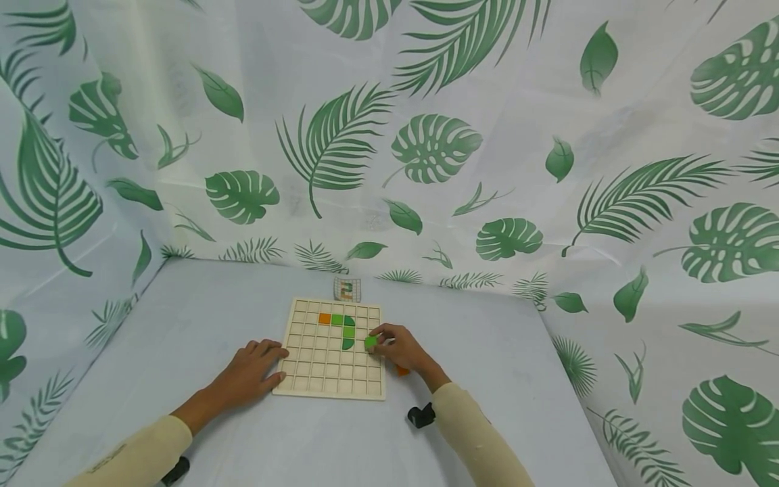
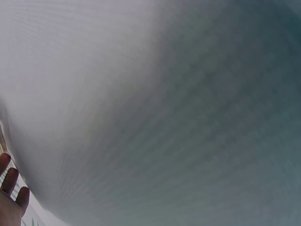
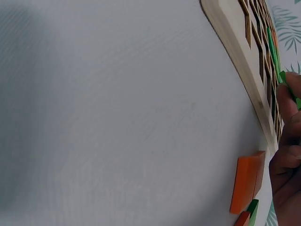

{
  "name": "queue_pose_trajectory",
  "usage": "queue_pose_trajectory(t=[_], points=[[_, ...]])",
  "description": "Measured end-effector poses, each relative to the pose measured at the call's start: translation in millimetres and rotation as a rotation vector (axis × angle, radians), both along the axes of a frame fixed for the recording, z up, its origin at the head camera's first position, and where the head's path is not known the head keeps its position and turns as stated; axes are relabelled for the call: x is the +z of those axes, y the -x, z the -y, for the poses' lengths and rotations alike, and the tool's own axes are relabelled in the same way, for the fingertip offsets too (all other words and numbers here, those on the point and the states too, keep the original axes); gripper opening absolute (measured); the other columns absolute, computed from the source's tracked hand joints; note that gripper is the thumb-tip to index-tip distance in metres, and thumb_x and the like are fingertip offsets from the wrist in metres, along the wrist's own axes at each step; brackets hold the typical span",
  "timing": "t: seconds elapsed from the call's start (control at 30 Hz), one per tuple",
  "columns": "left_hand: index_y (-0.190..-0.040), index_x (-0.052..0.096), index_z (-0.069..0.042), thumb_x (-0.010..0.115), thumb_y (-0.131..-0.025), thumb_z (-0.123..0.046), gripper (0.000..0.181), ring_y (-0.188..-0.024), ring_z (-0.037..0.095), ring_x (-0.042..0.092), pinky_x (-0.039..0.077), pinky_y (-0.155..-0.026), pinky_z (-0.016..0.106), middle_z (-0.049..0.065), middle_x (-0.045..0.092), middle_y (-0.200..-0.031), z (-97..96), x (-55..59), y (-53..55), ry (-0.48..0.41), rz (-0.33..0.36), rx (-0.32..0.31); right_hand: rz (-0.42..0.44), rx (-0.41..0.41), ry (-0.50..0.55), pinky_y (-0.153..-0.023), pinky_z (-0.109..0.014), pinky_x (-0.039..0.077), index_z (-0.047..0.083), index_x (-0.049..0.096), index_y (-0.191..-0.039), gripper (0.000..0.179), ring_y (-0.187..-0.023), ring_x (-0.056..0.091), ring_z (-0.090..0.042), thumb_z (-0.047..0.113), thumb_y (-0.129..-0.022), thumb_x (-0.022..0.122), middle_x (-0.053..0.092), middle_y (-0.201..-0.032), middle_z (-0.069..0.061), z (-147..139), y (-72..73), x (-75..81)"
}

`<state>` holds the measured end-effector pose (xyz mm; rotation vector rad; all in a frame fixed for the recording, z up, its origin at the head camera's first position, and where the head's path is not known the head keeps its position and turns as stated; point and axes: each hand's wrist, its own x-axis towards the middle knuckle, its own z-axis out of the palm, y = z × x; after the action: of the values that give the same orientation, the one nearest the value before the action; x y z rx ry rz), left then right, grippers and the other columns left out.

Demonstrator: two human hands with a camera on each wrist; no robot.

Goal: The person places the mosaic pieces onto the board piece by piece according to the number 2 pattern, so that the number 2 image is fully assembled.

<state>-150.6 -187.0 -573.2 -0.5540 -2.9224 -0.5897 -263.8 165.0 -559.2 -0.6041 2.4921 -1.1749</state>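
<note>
A pale wooden grid board (image 1: 316,385) lies on the table. In its upper cells sit an orange square tile (image 1: 325,318), light green square tiles (image 1: 337,320) and dark green rounded tiles (image 1: 347,344). My left hand (image 1: 252,370) touches the board's left edge, fingers spread; only some fingertips (image 2: 10,180) show in the left wrist view. Over the board's right side, my right hand (image 1: 398,347) pinches a light green tile (image 1: 370,343) between thumb and fingers. Beneath that hand, beside the board, lie orange tiles (image 3: 244,183) and a green tile (image 3: 253,210), partly hidden in the head view.
A small printed card (image 1: 347,289) with a grid pattern lies behind the board. Black wrist-worn devices (image 1: 421,415) hang under both forearms. Leaf-patterned white sheeting (image 1: 365,223) rises at the back and both sides of the table.
</note>
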Motion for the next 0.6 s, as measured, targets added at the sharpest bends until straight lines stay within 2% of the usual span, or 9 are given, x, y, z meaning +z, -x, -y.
queue_pose_trajectory(t=[0.13,0.4,0.6], points=[[-0.130,0.063,-0.011,0.070,-0.094,-0.032,0.042,-0.115,0.028,0.053,0.045,-0.091,0.051,0.009,0.058,-0.132,0.1,0.5,-0.1,-0.006,-0.004,-0.005,0.000,-0.012,0.019,-0.074,-0.028,0.050,0.011,0.068,-0.117,0.031,-0.084,0.063,-0.014,0.022,-0.090,0.077,0.065,-0.093,-0.003,5,-0.2,0.2],[-0.130,0.063,-0.012,0.069,-0.095,-0.034,0.042,-0.116,0.029,0.054,0.045,-0.093,0.052,0.009,0.058,-0.133,0.3,1.5,-0.1,-0.002,0.012,-0.007,0.013,-0.048,0.058,-0.078,-0.030,0.052,0.009,0.068,-0.120,0.031,-0.092,0.064,-0.016,0.020,-0.092,0.075,0.067,-0.096,-0.004,15,-4.0,2.5],[-0.130,0.063,-0.012,0.070,-0.094,-0.034,0.042,-0.115,0.029,0.054,0.045,-0.092,0.052,0.009,0.058,-0.132,0.3,0.9,0.2,-0.001,0.008,-0.007,0.004,-0.026,0.091,-0.078,-0.029,0.054,0.006,0.069,-0.121,0.030,-0.091,0.066,-0.014,0.016,-0.093,0.072,0.069,-0.099,-0.008,24,-4.0,1.1]])
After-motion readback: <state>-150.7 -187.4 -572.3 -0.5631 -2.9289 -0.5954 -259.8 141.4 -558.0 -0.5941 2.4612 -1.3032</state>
